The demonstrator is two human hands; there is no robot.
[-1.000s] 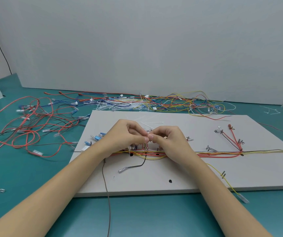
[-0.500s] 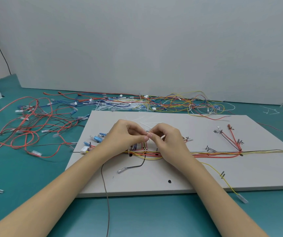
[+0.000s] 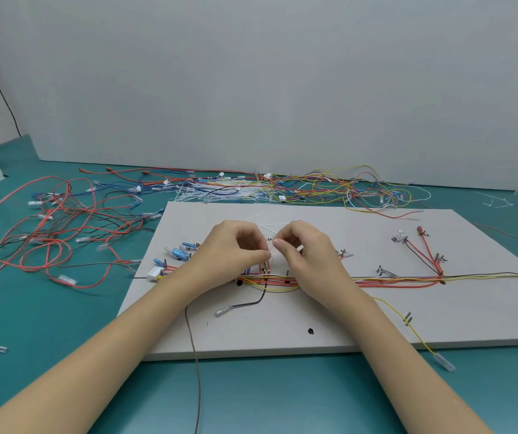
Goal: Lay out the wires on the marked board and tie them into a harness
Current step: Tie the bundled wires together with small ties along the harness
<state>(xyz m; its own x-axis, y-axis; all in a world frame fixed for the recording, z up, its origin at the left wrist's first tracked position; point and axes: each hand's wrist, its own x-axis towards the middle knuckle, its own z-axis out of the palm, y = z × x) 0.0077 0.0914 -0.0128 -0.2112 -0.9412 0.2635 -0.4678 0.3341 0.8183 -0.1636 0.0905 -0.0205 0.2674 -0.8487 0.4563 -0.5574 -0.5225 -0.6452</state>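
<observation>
Centrally, wire bundle (image 3: 392, 279) running left-right across board (image 3: 361, 327), both hands' fingers (image 3: 264, 254) pinching a thin white tie (image 3: 271, 228) above it

Board (image 3: 361, 324) marks too small, unreadable

**Matt board, plastic-sheathed wires**

The board (image 3: 329, 314) looks like a matt, smooth, pale grey sheet, with a thick plain edge along its near side. The wires (image 3: 392, 279) on it wear smooth plastic insulation in red, yellow and black, faintly shiny. The white connector (image 3: 155, 273) looks like moulded plastic; the blue terminals (image 3: 179, 253) have glossy translucent sleeves. The cable ties (image 3: 195, 195) beyond the board are thin whitish plastic strips. The tabletop (image 3: 282, 396) is a matt teal mat, smooth and even. The wall (image 3: 282, 89) behind is matt and pale.
</observation>
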